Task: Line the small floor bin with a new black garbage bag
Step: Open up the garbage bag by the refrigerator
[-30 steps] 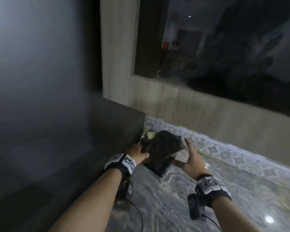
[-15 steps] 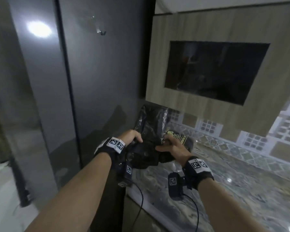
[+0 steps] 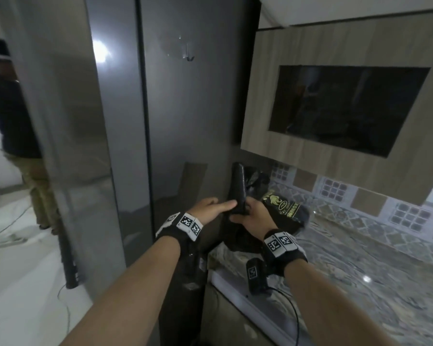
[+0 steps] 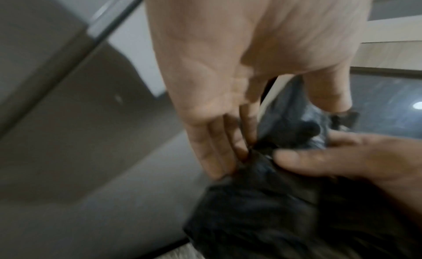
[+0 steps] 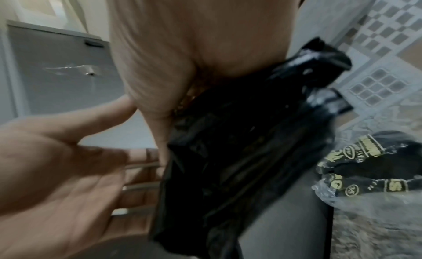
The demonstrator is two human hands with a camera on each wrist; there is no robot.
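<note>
- One black garbage bag [image 3: 238, 189], still folded into a narrow strip, stands upright above the near-left corner of the counter [image 3: 360, 265], close beside the grey refrigerator [image 3: 175, 108].
- One right hand [image 3: 254, 216]: its fingers are curled round the lower part of the folded bag and grip it.
- One left hand [image 3: 210, 206]: its fingers [image 4: 214, 151] lie straight and together, their tips touching the bag's left edge; nothing is enclosed in them.
- One clear packet [image 3: 288, 211] with gold print, holding more black bags, lies on the counter just right of the right hand.
- One second person [image 3: 18, 136] stands on the white floor, left of the refrigerator.
- One dark glass panel [image 3: 348, 108] sits in the wooden cabinet above the counter.
- The small floor bin is not visible in any view.
- Change from half a second before: the bag was then a crumpled bundle held low between both closed hands; it is now raised upright in the right hand alone, and the left hand has let go and flattened.
</note>
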